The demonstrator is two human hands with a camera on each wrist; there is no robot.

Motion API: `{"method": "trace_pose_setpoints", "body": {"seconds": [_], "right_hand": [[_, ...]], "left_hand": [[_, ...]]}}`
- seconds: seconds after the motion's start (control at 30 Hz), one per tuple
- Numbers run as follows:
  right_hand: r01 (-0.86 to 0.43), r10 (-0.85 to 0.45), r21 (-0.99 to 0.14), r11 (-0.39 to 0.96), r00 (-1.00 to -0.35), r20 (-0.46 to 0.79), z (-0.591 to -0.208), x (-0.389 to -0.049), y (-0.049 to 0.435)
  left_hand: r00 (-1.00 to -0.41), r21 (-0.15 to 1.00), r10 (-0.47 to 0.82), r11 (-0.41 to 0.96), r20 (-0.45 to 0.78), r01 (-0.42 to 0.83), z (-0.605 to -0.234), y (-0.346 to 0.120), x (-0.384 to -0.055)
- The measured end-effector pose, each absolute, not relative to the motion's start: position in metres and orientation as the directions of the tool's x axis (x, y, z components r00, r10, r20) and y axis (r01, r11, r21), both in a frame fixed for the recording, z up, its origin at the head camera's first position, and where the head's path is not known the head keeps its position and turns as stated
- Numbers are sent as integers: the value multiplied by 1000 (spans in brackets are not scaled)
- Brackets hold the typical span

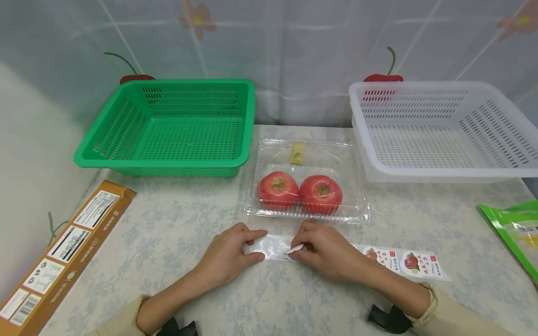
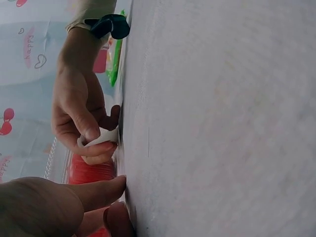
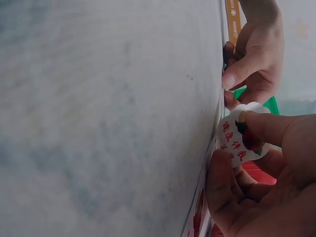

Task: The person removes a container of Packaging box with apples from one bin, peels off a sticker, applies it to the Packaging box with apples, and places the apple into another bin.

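A strip of stickers point(image 1: 420, 264) with fruit pictures and red writing lies on the table in front of me. Between its thumb and fingers my right hand point(image 1: 325, 252) pinches one sticker point(image 3: 242, 136), which curls up from the strip's bare backing point(image 1: 273, 246). My left hand point(image 1: 229, 252) presses the left end of that backing, thumb and forefinger spread. Just beyond the hands stands a clear plastic box point(image 1: 357, 205), its lid closed over two red tomatoes point(image 1: 321, 193) and a small yellow packet point(image 1: 297, 154).
Behind on the left sits a green basket point(image 1: 164, 164), and on the right a white basket point(image 1: 445, 173). A long brown box point(image 1: 63, 252) lies along the left side. The corner of a green bag point(image 1: 517, 233) shows at the right edge.
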State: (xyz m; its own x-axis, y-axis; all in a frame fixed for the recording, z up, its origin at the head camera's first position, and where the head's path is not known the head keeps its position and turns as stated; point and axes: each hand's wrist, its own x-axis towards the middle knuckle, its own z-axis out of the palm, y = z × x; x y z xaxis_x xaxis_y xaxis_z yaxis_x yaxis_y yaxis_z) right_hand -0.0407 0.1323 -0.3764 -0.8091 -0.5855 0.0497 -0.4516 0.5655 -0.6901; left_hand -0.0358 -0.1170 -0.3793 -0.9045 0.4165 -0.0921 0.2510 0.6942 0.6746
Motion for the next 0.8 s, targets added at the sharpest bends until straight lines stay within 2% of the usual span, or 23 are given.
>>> {"method": "trace_pose_setpoints", "body": {"seconds": [0.57, 0.8], "right_hand": [[-495, -614, -729, 474, -778, 129, -368, -34, 156], [-429, -587, -740, 518, -808, 58, -357, -34, 165]], "left_hand": [[-905, 678, 411, 697, -109, 234, -378, -116, -35], [-907, 681, 407, 694, -105, 232, -378, -116, -34]]}}
